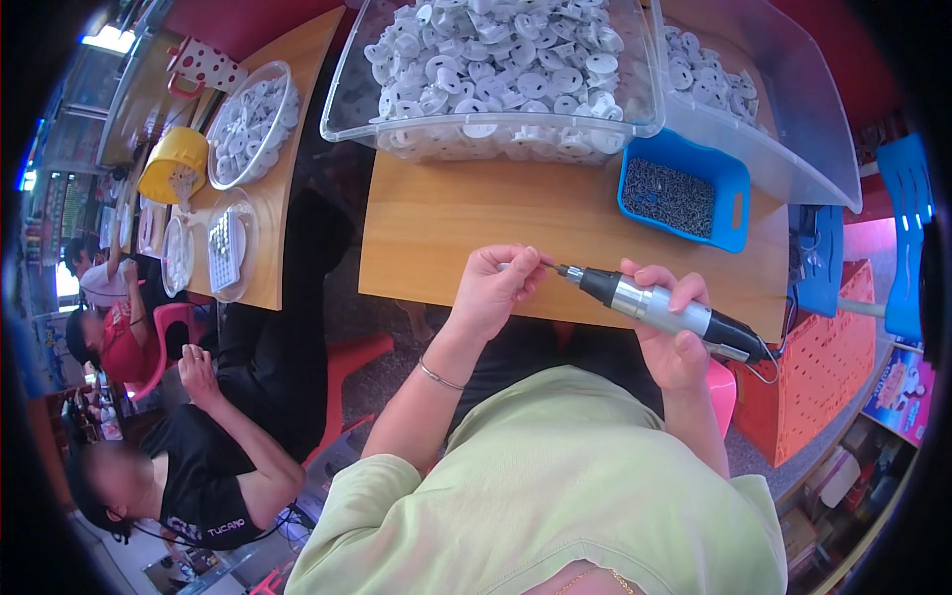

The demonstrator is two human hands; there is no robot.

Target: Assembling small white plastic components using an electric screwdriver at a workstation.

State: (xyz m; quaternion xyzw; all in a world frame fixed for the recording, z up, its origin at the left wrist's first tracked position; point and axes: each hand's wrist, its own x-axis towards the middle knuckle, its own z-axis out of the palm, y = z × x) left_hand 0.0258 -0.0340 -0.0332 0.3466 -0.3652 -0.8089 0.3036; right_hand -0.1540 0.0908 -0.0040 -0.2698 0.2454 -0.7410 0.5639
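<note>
My right hand (672, 347) is wrapped round a silver and black electric screwdriver (640, 299), whose bit points left over the near edge of the wooden table (436, 228). At the bit's tip, my left hand (496, 288) is closed in a pinch. Whatever its fingertips hold is too small to make out. Beyond the screwdriver stands a blue plastic bin (732, 188) filled with small dark screws (666, 193). A large clear tub (347, 127) heaped with white round plastic parts (486, 74) takes up the table's far side.
Another clear tub (818, 139) with white parts stands at the far right. An orange crate (818, 367) sits right of the table. At left, a neighbouring table holds a white basket (285, 124) and a yellow basket (169, 159). A person in black (208, 476) sits there.
</note>
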